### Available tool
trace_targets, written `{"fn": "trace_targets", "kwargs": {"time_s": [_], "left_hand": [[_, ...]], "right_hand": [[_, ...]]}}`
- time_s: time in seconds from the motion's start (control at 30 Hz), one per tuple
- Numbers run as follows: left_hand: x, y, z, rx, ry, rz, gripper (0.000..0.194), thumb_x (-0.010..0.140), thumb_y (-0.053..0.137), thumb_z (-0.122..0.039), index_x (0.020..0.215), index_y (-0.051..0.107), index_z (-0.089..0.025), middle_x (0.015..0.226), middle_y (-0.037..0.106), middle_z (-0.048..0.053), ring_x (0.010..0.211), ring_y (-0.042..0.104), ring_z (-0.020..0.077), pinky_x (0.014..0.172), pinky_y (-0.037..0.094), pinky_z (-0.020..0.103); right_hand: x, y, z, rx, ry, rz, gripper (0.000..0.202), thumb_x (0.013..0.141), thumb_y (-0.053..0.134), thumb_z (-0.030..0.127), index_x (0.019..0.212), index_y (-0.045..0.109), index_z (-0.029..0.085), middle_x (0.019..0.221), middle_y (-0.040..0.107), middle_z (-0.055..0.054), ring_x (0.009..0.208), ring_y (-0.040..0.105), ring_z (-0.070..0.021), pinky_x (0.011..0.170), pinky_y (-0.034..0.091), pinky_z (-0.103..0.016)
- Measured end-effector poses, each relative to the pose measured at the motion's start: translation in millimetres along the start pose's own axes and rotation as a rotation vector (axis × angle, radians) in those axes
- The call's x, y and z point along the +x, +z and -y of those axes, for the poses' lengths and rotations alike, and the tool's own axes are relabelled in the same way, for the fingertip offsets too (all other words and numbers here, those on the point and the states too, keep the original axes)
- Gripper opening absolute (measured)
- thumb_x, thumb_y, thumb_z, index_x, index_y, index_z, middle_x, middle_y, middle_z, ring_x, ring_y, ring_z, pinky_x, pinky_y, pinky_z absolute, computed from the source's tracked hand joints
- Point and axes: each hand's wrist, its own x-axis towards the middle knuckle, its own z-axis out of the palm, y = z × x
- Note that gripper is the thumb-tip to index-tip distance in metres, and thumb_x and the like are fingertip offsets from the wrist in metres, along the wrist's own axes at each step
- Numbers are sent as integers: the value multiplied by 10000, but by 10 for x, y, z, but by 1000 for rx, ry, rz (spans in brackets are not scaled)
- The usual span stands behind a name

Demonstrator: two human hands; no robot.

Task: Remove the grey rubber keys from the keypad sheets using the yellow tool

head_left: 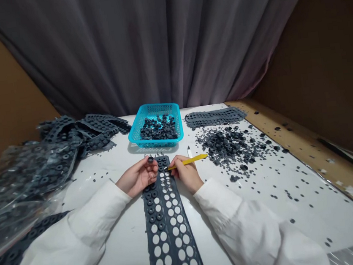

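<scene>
A long dark rubber sheet (167, 201) lies lengthwise before me, with rows of round holes showing the white table through them. Black rubber grommets (151, 210) still sit in part of its left side and at its far end. My left hand (140, 176) is above the sheet's left edge, pinching one loose black grommet (150, 159) between thumb and finger. In my right hand (185, 174) is a yellow pen-shaped tool (195, 159); its dark tip points left at the sheet near the grommets at the far end.
A blue basket (135, 139) of grommets stands beyond the sheet. Another sheet (215, 117) lies back right, with a pile of black scraps (228, 143) in front. A white blade-like piece (189, 151) is beside my right hand. Bagged sheets (40, 165) crowd the left.
</scene>
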Motion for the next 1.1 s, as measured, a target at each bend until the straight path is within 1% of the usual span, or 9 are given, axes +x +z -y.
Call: {"fn": "trace_targets", "kwargs": {"time_s": [0.2,0.3,0.4,0.5,0.6,0.7,0.77,0.87,1.1], "left_hand": [[19,-16,-44,-97,5,34,208,803,436,-173,751,606,-65,666,512,56,527,470,102,477,420,206],[17,-27,-70,-118,63,1,178,679,465,-142,758,605,-66,708,529,78,571,485,116,505,428,213],[27,-40,-63,-40,117,-65,155,629,485,-150,722,590,-83,676,511,54,537,444,93,482,390,191],[42,-39,-40,273,206,-149,81,662,531,-180,695,566,-115,610,465,0,476,364,67,425,291,169],[62,5,-32,934,385,-184,104,697,572,-221,746,596,-133,620,496,-4,521,415,96,487,336,207],[113,89,-44,1596,582,-84,139,699,576,-174,824,629,-144,712,561,28,683,516,167,654,411,285],[167,143,-55,1856,616,58,157,704,576,-151,847,640,-144,787,586,58,776,542,203,724,423,316],[246,197,-80,2059,564,195,125,735,566,-143,822,655,-144,835,592,86,840,556,227,753,435,323],[294,197,-188,2194,538,287,117,753,544,-141,817,642,-148,861,584,88,851,560,223,744,441,307]], "right_hand": [[11,-5,18,-30,0,44,181,699,416,238,586,539,169,437,492,36,393,429,-98,394,323,-206],[13,-1,-4,-41,7,53,185,707,407,236,590,534,170,442,488,36,397,427,-100,399,327,-210],[13,18,-26,-87,-25,46,196,724,397,233,579,516,173,446,469,38,415,426,-101,418,322,-214],[6,39,-25,-177,-82,58,205,733,390,222,560,488,176,441,436,42,450,415,-103,445,303,-217],[3,45,-7,-229,-111,76,207,734,383,210,548,468,178,446,422,42,469,405,-105,456,289,-220],[15,33,4,-210,-100,88,212,738,386,209,544,468,181,449,427,41,469,410,-107,457,293,-220],[30,22,0,-192,-83,93,217,739,385,206,542,472,183,440,426,40,460,416,-109,456,303,-221],[54,8,-20,-182,-77,95,223,743,379,200,546,481,186,426,424,41,449,422,-112,451,310,-222],[68,5,-31,-156,-70,91,212,741,383,201,560,492,181,418,432,45,429,418,-104,435,301,-216]]}}
